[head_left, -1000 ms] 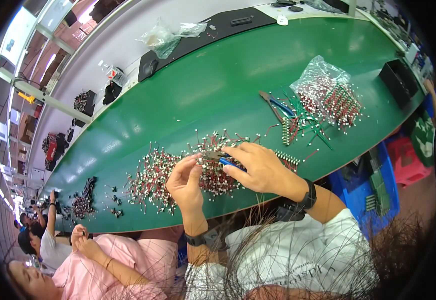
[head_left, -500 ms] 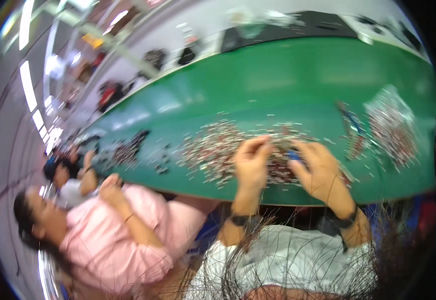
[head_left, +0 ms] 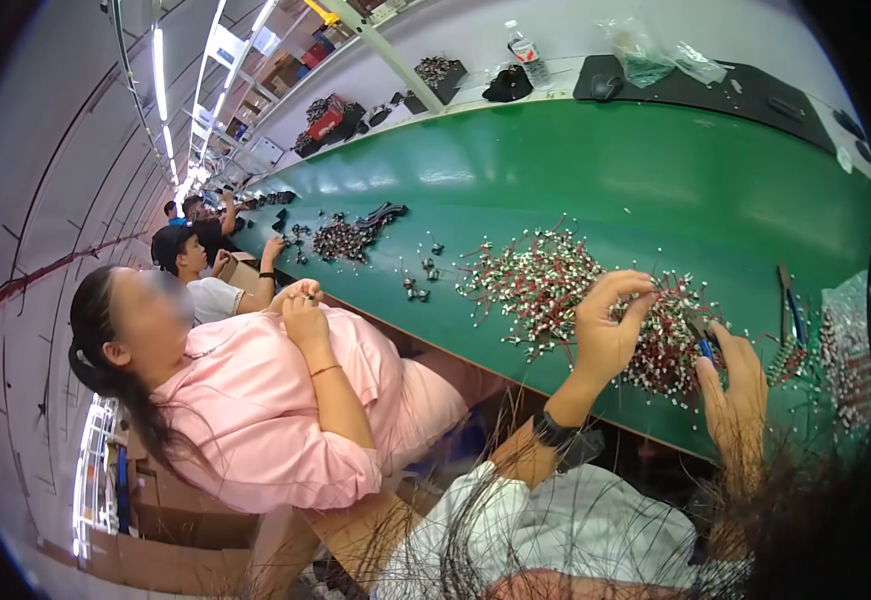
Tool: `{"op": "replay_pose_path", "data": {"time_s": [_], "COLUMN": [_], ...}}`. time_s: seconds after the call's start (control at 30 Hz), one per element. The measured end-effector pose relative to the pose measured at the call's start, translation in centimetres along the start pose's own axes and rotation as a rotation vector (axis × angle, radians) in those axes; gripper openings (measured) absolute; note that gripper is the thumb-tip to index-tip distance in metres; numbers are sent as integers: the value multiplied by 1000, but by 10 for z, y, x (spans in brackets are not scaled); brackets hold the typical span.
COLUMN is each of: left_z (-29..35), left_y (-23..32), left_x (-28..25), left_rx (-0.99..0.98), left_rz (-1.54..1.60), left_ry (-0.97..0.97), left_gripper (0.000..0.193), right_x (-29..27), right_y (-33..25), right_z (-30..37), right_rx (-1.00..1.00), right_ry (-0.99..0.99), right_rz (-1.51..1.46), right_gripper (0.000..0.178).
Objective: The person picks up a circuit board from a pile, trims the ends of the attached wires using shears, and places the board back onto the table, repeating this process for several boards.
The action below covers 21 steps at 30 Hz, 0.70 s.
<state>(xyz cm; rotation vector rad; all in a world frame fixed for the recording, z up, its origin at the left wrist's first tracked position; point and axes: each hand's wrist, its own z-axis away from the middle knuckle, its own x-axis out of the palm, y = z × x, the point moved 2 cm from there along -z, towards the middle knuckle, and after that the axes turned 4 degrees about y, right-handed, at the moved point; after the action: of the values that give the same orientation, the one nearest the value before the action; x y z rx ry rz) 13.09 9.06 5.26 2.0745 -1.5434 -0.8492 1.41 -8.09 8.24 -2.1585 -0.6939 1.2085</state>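
Note:
My left hand [head_left: 611,322] is closed in a pinch over the pile, with thumb and forefinger on a thin red wire piece [head_left: 653,286]. My right hand [head_left: 739,388] is wrapped round small blue-handled pliers [head_left: 706,348]. Their metal jaws point up and left, below the left fingertips and apart from them. Beneath both hands lies a heap of short red wires [head_left: 661,355] with whitish ends. A larger heap of the same wire pieces [head_left: 536,283] spreads just left of my left hand.
Another blue-handled tool [head_left: 794,310] and a clear bag of wire pieces [head_left: 849,350] lie at the right. Dark parts [head_left: 346,238] lie farther left on the green table [head_left: 576,160]. A co-worker in pink [head_left: 266,410] sits close on my left. A bottle [head_left: 526,48] stands behind.
The view has swung left, so the table and heaps sit farther right in the picture. My hands stay over the heap, the left one still pinching, the right still on the pliers.

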Motion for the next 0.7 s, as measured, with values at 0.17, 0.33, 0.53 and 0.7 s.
{"op": "replay_pose_path", "data": {"time_s": [0.17, 0.33, 0.53, 0.7], "left_z": [11, 13, 15, 15], "left_y": [0, 3, 1, 1], "left_x": [10, 11, 9, 8], "left_rx": [-369, -335, -275, -266], "left_rz": [781, 791, 764, 729], "left_ry": [-190, -237, -265, -253], "left_gripper": [18, 17, 17, 19], "right_x": [-1, 0, -2, -4], "right_y": [-1, 0, 2, -1], "right_z": [1, 5, 8, 6], "right_rx": [58, 81, 60, 107], "right_ry": [-103, -106, -86, -113], "right_rz": [-300, -293, -287, -312], "right_gripper": [36, 36, 34, 34]}}
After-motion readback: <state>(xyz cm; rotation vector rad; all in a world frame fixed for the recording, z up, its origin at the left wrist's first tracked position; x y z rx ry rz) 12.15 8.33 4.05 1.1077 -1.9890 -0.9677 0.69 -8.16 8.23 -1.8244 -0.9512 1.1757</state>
